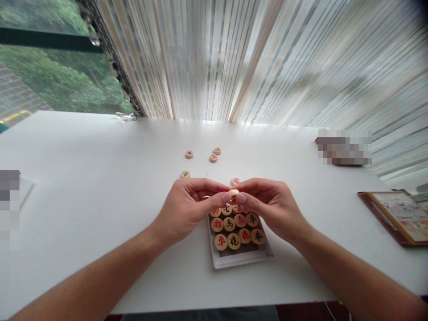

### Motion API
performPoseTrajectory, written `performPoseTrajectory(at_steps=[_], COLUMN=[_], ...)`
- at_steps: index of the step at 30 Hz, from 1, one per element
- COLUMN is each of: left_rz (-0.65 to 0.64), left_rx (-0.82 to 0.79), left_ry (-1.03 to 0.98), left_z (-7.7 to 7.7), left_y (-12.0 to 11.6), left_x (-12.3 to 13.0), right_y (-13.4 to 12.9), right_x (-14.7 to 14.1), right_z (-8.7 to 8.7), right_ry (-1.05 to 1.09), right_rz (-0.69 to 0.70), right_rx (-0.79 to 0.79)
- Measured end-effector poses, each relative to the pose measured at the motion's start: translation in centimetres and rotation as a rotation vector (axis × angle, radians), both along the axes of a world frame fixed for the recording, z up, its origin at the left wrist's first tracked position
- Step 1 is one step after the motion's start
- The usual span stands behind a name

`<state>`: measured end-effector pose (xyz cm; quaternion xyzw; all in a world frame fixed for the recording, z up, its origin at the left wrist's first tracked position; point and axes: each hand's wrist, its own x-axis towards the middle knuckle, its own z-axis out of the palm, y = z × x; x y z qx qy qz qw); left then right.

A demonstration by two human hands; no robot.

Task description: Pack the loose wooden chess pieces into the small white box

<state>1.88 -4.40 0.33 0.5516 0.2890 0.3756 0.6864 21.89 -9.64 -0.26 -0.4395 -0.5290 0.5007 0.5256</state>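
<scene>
A round wooden Chinese chess piece [234,192] is pinched between the thumbs and fingers of my left hand [197,200] and my right hand [267,200]. Its edge faces me, so I cannot read its character. Below both hands lies a shallow white box [240,262] holding rows of pieces with red and black characters, among them a black-marked piece [234,241]. My hands cover part of the box's far rows. Just beyond my fingertips a red-marked piece [236,181] rests on the table.
Loose pieces lie farther off on the white table [100,187], including a black-marked one [189,154] and a red-marked one [213,158]. A brown-edged flat box [397,218] sits at the right. String curtains [207,58] hang along the far edge, beside a window.
</scene>
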Motion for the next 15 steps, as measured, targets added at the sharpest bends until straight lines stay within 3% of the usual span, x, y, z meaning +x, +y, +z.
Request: performPoseTrajectory(at_steps=[10, 15], left_rz=[-0.009, -0.002], left_rx=[-0.033, -0.009], left_ry=[-0.023, -0.009], left_z=[-0.07, -0.03], left_y=[-0.21, -0.12], left_x=[0.09, 0.05], right_y=[0.00, 0.11], right_x=[-0.35, -0.04], right_z=[0.10, -0.11], right_ry=[0.049, 0.093], right_rz=[-0.017, 0.056], right_rx=[-0.021, -0.053])
